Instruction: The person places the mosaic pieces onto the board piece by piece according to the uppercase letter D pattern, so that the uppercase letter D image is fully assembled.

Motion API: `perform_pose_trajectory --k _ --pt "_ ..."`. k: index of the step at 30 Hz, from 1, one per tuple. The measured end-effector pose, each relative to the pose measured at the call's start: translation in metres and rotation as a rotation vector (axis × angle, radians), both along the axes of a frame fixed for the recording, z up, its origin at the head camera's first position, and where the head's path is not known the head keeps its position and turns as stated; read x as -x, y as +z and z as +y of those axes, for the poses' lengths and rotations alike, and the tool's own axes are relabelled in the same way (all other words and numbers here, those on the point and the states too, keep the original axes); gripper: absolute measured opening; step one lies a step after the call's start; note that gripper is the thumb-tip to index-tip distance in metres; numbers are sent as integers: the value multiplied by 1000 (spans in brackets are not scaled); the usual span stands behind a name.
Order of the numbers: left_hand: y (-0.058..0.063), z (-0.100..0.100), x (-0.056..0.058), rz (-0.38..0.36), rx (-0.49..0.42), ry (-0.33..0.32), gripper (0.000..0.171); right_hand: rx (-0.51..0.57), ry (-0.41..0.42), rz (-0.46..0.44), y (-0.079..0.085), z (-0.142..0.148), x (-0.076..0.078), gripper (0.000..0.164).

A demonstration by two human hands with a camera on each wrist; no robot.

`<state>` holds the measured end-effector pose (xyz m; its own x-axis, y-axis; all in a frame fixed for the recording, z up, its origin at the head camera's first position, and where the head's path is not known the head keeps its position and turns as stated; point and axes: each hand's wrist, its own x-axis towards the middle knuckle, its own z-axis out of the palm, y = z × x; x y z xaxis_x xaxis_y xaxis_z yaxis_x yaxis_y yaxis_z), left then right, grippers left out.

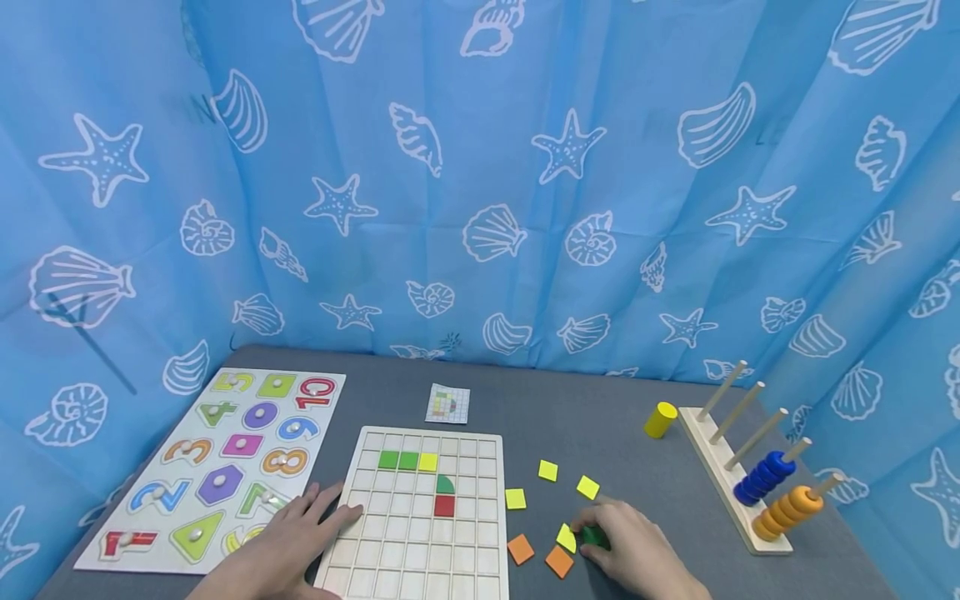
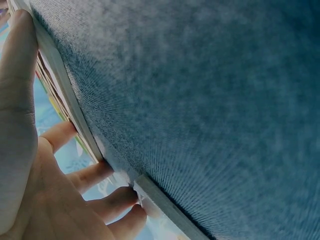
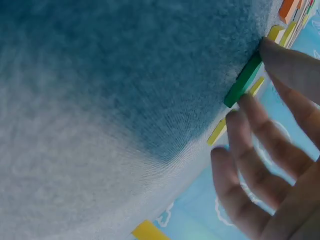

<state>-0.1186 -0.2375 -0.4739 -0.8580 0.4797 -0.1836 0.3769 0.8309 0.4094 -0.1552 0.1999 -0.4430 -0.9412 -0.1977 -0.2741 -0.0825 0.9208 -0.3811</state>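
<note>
A wooden grid board (image 1: 431, 431) lies in front of me, my left hand (image 1: 288, 537) resting along its left edge with fingers spread. In the left wrist view the thumb lies at the board's side (image 2: 60, 70). On the grid sit two green squares (image 1: 398, 460), a yellow square (image 1: 427, 462), a green quarter-circle (image 1: 446, 483) and a red square (image 1: 444, 506). To the right of the board, my right hand (image 1: 633, 542) pinches a green tile (image 3: 243, 80) between thumb and fingertips, low at the table, partly hidden in the head view. A yellow rounded tile (image 1: 566, 538) lies beside those fingertips.
Yellow squares (image 1: 548, 471) and orange squares (image 1: 521, 549) lie between board and right hand. A pattern card (image 1: 447, 404) lies behind the board. At left is a number puzzle (image 1: 217, 483); at right, a yellow cylinder (image 1: 661, 420) and a peg stand (image 1: 720, 467) with blue and orange rings.
</note>
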Motion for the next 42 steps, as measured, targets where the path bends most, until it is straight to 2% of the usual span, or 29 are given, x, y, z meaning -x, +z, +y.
perform_pose_trajectory --k 4,8,15,20,23,28,34,42 --pt "0 1 -1 12 9 -8 100 -51 -48 12 0 1 1 26" --pt "0 0 -1 20 9 -13 99 -36 -81 -40 -1 2 2 21" --pt "1 0 -1 24 4 -21 98 -11 -80 -19 -1 0 1 17" --pt "1 1 -2 38 18 -21 99 -5 -77 12 6 -7 0 18" --pt "2 1 -2 23 16 -13 99 1 -65 25 11 -15 0 18" --pt "2 0 -1 10 4 -15 99 55 -8 47 17 -29 0 17" --pt "1 -2 0 15 0 -25 99 137 126 90 20 -51 1 19" --pt "0 -1 -1 19 6 -20 99 157 277 188 17 -87 -4 19"
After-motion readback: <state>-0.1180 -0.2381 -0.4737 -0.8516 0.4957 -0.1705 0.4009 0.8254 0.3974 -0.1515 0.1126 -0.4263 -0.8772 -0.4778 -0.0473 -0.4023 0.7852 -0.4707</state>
